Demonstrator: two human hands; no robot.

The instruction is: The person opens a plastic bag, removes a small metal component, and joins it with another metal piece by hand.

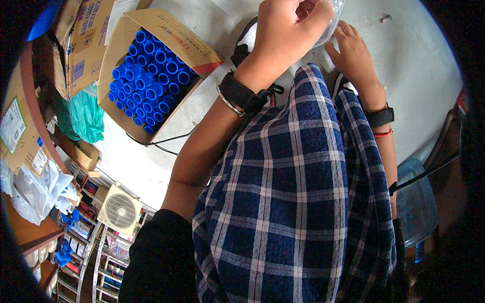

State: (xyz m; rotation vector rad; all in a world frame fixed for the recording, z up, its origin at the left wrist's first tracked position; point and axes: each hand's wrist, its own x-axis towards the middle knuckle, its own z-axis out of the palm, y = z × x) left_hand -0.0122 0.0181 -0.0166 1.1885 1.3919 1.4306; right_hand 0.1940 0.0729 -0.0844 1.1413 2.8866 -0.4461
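Observation:
At the top edge, my left hand has its fingers curled together beside a clear plastic container. The picture's edge cuts that container off, and what lies between these fingertips is hidden. My right hand is just right of the container, thumb and fingers apart, its fingertips close to the plastic edge. Whether they touch it I cannot tell. Blue-and-white plaid cloth covers my lap below both hands.
Left of my left arm, an open cardboard box holds several blue plastic pipe fittings. More cartons, a green plastic bag, a box fan and a metal ladder lie further left. A blue transparent stool is at right.

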